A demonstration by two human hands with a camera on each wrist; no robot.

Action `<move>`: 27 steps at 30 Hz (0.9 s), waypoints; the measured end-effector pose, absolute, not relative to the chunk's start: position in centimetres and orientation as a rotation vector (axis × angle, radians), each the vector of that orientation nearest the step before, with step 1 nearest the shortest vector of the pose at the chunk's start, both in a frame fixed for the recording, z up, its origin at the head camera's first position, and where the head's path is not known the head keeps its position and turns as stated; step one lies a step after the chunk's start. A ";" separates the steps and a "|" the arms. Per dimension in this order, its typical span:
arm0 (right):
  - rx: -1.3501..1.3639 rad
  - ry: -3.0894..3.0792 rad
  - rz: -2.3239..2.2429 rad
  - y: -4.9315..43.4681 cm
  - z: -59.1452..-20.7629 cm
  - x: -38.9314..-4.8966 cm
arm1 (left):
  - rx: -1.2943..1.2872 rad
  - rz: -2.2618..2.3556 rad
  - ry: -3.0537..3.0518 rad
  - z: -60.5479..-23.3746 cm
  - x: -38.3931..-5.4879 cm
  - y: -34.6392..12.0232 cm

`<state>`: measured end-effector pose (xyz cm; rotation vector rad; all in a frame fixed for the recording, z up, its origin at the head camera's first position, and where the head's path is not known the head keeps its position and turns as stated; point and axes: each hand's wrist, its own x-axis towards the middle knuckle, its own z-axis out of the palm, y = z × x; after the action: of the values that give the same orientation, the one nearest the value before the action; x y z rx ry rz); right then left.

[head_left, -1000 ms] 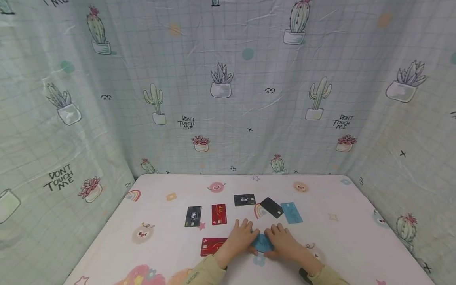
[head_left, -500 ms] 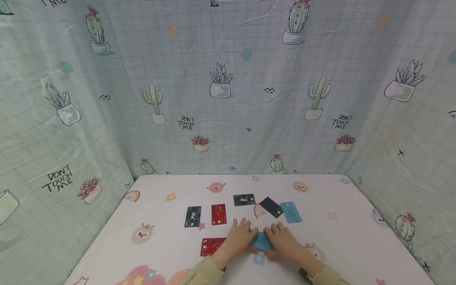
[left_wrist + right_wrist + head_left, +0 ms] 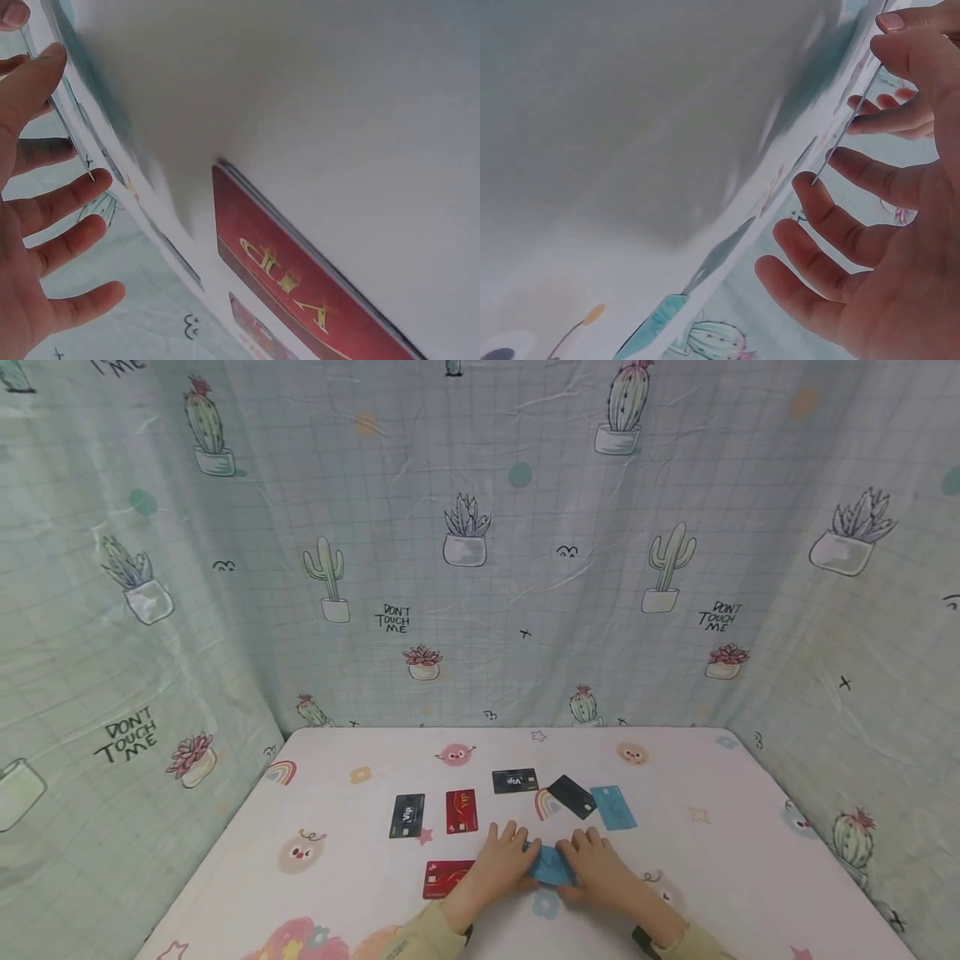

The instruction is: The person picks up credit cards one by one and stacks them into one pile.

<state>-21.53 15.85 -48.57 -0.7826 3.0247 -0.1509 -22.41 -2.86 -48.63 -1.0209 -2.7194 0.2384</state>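
Note:
A light blue card (image 3: 552,866) is held between my two hands at the front middle of the table. My left hand (image 3: 501,864) pinches its left end between thumb and fingertips, the other fingers spread. The opposite end is pinched the same way by my right hand (image 3: 600,872). Both wrist views show the card edge-on as a thin line, raised off the white tabletop, with its shadow beneath. Beside my left forearm lies a red card (image 3: 444,878), partly covered by the arm; the left wrist view shows a layered edge on this red card (image 3: 277,277).
Farther back on the white table (image 3: 750,877) lie a black Vip card (image 3: 407,816), a red VIP card (image 3: 461,811), another black Vip card (image 3: 515,781), a plain black card (image 3: 572,797) and a second blue card (image 3: 613,808). A patterned curtain (image 3: 480,593) surrounds the table.
Both hands stay almost in place with their grip on the blue card. The card's face tilts slightly and looks a little lighter than before. The other cards have not moved.

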 end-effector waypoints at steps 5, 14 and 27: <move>-0.771 3.030 -0.161 15.8 -48.4 -21.5 | -1.006 0.229 -2.738 -48.6 -22.2 -3.1; -0.823 3.060 -0.170 15.9 -48.3 -21.1 | -0.972 0.225 -2.782 -48.3 -21.7 -3.4; -0.851 3.057 -0.194 15.3 -48.2 -20.4 | -0.959 0.155 -2.782 -48.3 -20.9 -4.5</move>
<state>-20.44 15.27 -48.24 -0.8515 3.0572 -0.1937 -20.92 -4.49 -48.28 -0.9589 -2.7820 0.1548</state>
